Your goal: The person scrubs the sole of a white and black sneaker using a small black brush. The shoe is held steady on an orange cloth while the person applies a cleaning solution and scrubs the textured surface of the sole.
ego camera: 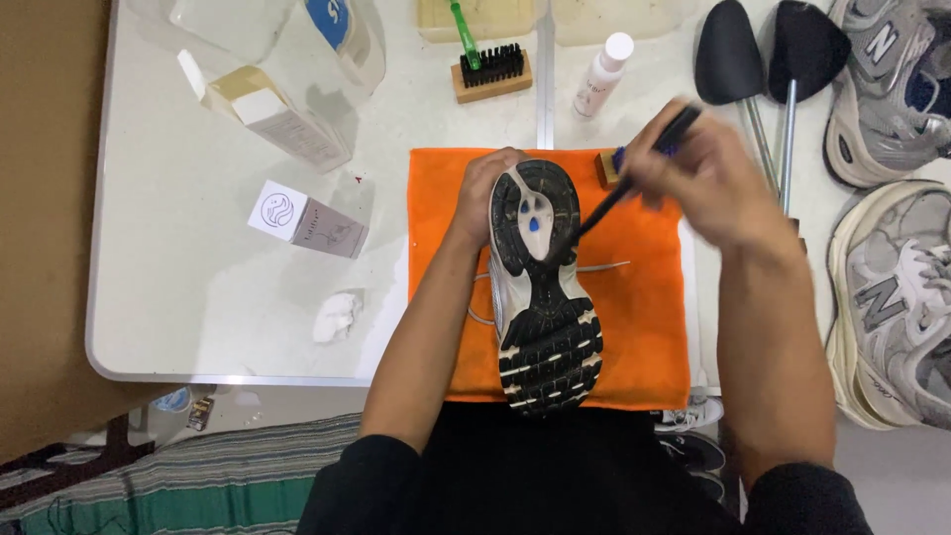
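A sneaker [543, 297] lies sole-up on an orange cloth [644, 317], its black and grey sole facing me. My left hand [482, 190] grips the heel end of the sneaker from the left side. My right hand [708, 183] holds a thin black tool [634, 163] like a small brush, its tip touching the right edge of the sole near the heel. A loose white lace trails off the shoe to the right.
On the white table [198, 297] lie two small boxes [297, 124], a crumpled white wad [337, 317], a wooden brush with a green handle [490, 69], a white bottle [602, 74] and two black shoe trees [768, 59]. Grey sneakers [892, 198] sit at the right.
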